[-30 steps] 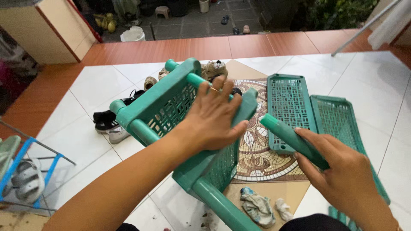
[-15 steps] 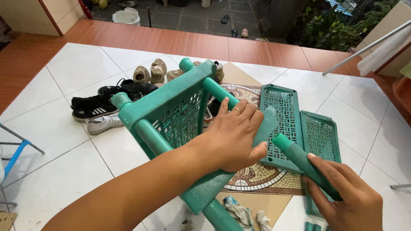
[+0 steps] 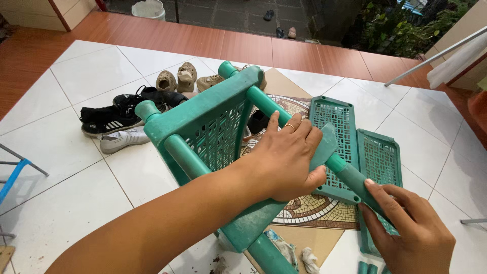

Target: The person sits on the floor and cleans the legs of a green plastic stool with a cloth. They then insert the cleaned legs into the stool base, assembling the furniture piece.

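Left hand (image 3: 286, 157): clamped on rack (image 3: 213, 127) corner.
Right hand (image 3: 411, 231): gripping tube (image 3: 350, 177) at that corner.
Done: one tier framed.
Left: two shelves (image 3: 332, 142) on floor (image 3: 71, 182).

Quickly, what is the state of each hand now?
Left hand: closed on the corner of the green rack.
Right hand: closed around a green tube at that corner.

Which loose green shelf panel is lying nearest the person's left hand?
On the patterned mat, two flat teal lattice panels lie side by side. It is the farther one, just beyond the left hand; its neighbour sits lower right, nearer the right hand.
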